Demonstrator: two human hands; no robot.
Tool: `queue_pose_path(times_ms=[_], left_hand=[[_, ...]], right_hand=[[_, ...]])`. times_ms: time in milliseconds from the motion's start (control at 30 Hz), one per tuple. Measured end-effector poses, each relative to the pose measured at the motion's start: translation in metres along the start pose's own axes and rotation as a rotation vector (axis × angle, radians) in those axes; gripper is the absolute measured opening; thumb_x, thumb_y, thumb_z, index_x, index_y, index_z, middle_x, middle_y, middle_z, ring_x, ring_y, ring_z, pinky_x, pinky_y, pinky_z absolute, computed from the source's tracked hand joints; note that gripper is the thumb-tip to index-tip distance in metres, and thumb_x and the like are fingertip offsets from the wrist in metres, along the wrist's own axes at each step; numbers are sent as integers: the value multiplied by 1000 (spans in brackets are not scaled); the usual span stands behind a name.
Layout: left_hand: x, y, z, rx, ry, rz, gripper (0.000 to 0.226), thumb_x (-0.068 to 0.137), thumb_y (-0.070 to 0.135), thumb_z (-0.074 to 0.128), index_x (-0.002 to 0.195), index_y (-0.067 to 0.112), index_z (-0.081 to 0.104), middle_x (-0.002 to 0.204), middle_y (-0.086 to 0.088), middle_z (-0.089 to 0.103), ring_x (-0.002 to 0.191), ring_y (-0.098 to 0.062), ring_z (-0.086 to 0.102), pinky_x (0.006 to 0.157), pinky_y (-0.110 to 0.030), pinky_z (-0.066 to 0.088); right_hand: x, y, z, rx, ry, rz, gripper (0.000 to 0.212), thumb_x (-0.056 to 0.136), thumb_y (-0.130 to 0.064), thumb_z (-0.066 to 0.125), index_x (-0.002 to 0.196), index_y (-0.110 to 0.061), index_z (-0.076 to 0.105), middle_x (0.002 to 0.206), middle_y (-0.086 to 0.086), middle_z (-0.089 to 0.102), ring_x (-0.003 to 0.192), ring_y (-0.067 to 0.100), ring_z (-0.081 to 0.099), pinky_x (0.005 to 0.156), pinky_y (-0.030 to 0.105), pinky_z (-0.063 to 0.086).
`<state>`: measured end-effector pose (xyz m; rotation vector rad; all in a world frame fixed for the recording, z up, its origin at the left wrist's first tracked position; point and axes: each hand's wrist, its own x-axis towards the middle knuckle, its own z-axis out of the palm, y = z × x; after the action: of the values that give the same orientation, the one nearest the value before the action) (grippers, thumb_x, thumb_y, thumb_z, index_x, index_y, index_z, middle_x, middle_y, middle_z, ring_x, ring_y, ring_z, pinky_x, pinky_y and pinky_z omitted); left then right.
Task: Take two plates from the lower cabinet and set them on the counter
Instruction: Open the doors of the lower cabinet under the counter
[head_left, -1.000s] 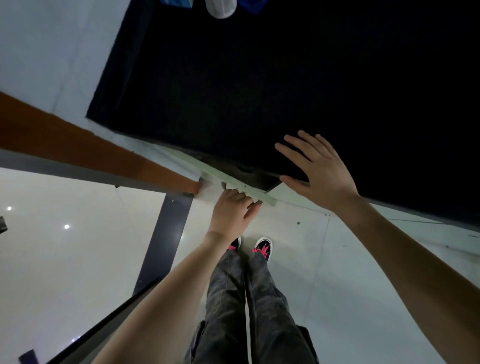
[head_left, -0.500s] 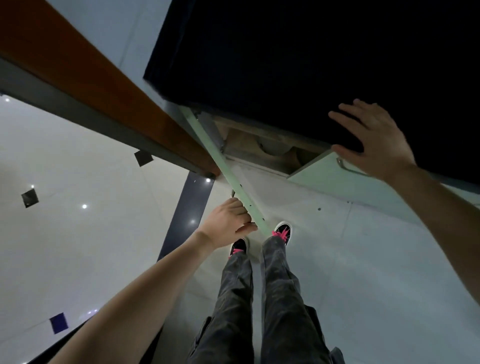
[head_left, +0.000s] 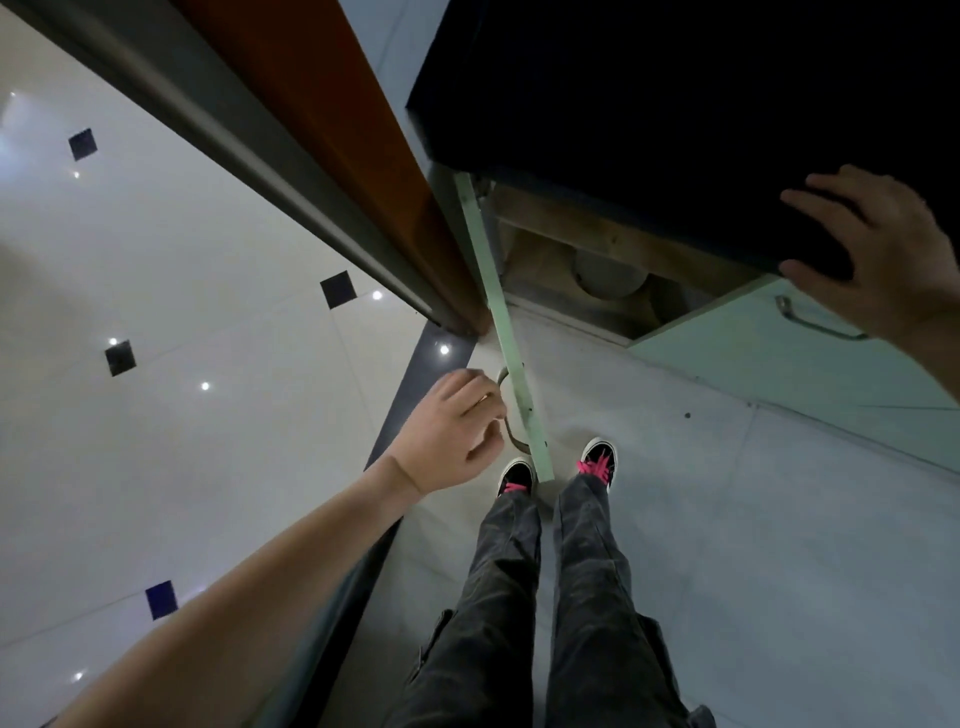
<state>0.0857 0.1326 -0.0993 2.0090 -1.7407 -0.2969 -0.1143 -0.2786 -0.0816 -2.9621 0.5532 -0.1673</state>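
Head view: looking steeply down past a black countertop (head_left: 675, 93) toward a pale tiled floor (head_left: 727, 519).

Left hand (head_left: 452, 434) curling loosely beside the curved metal handle (head_left: 511, 439) of the pale green cabinet door (head_left: 506, 332), fingers bent, fingertips just at the handle; hard to tell whether actually gripping or only touching it. Door standing swung wide open, seen edge-on, running from the cabinet corner down to just right of this hand.

Right hand (head_left: 878, 249) resting spread on the front edge of the countertop, fingers lying flat on top, thumb hooking under the lip, holding nothing else.

Showing between the two hands, beyond the open door: the wooden interior of the lower cabinet (head_left: 613, 244). Sitting inside it, down and to the left of the right hand, well apart from both hands: a round grey-white plate or stack of plates (head_left: 610, 275), partly hidden under the counter edge; count not readable.

Lying directly below the right hand: a second pale green cabinet door (head_left: 779, 358), closed, with its own metal bar handle (head_left: 815, 319).

Standing below and right of the left hand: two black sneakers with pink laces (head_left: 597, 462), under dark grey trousers (head_left: 561, 597), one on either side of the open door's lower end.

Running up and away from the left hand: a brown wooden door frame (head_left: 332, 124).
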Motion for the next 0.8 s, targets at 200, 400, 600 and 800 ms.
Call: queue_pose_path(times_ms=[200,400,600,800], left_hand=[[78,34,26,216,-395,104,49,95,48,40,84,12,72,90,-3,69,96,-24,61,104,-39,41],[52,17,24,209,-351,122,34,81,24,56,50,12,53,51,-1,52,63,-22,50,77,-31,45],[1,-31,-15,254,-441,218,26,85,18,49,60,12,53,61,-2,51,67,-24,47,86,-34,46],[-26,-91,-62,463,-607,371,16,83,19,48,69,13,54,72,-3,54,74,-27,52,96,-32,37]], right_hand=[[-1,-3,-4,16,-13,24,62,91,-46,46,144,-13,44,146,18,46,140,39,36,116,54,28],[-1,-5,-4,23,-64,51,63,90,-47,46,146,-18,41,148,13,42,143,35,33,118,52,25],[0,-2,1,14,-51,54,64,90,-48,46,146,-17,41,149,14,43,143,36,33,117,52,25],[-2,12,16,21,-28,16,67,90,-51,44,147,-16,39,151,14,39,144,34,30,117,55,25]])
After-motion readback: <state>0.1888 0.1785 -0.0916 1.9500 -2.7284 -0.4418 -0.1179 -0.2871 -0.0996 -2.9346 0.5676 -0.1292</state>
